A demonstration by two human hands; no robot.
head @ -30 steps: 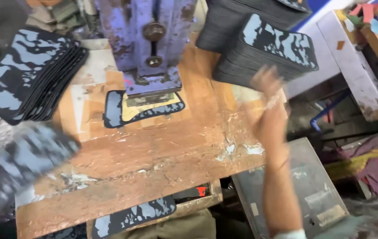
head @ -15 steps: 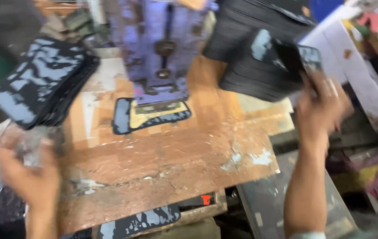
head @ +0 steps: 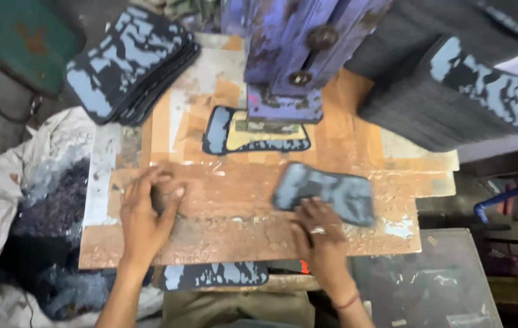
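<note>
My right hand (head: 318, 234) grips the near edge of a flat dark cover with a pale blue pattern (head: 326, 193), which lies tilted on the brown wooden board (head: 235, 200). My left hand (head: 145, 212) rests flat on the board with fingers spread, holding nothing. Just beyond both hands another patterned cover (head: 254, 135) lies under the purple metal press (head: 292, 54), with a yellow plate on top of it.
A stack of patterned covers (head: 126, 64) sits at the back left, and a taller dark stack (head: 447, 91) at the back right. One cover (head: 213, 274) pokes out under the board's near edge. A white sack of dark scraps (head: 34, 212) lies at the left.
My right hand has come down from the right stack with one cover onto the board. My left hand has moved from the sack at the left onto the board.
</note>
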